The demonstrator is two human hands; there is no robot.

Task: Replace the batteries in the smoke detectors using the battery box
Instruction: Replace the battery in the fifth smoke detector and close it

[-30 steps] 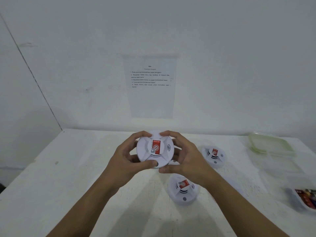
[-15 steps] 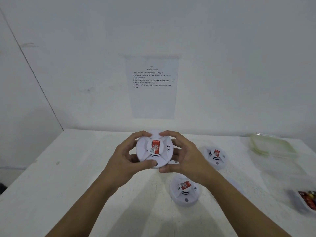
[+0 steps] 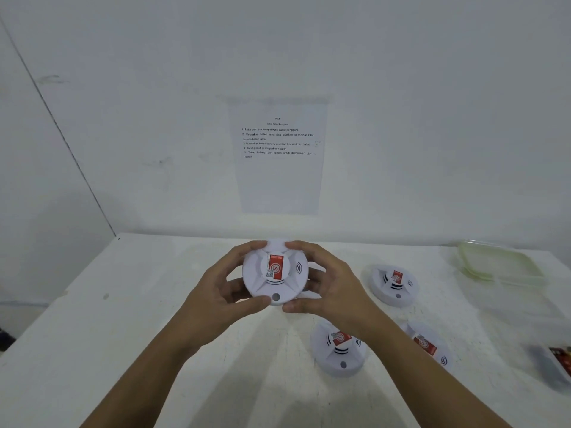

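Gripping a round white plastic smoke detector (image 3: 275,274) by its rim, left hand (image 3: 216,291) and right hand (image 3: 333,288) curled round it above the scuffed white table's (image 3: 123,335) middle. Three matching detectors (image 3: 394,284) lay flat toward the right edge. Translucent plastic container (image 3: 500,264) sat at far right corner; blurred battery box (image 3: 556,362) at right edge. Matte tabletop stretched left of the hands.

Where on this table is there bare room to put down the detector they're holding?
The table's left half, left of the left hand, is bare from wall to near edge. A bare strip runs along the wall behind the held detector. The right side is crowded: three detectors, a clear container, and the battery box at the edge.
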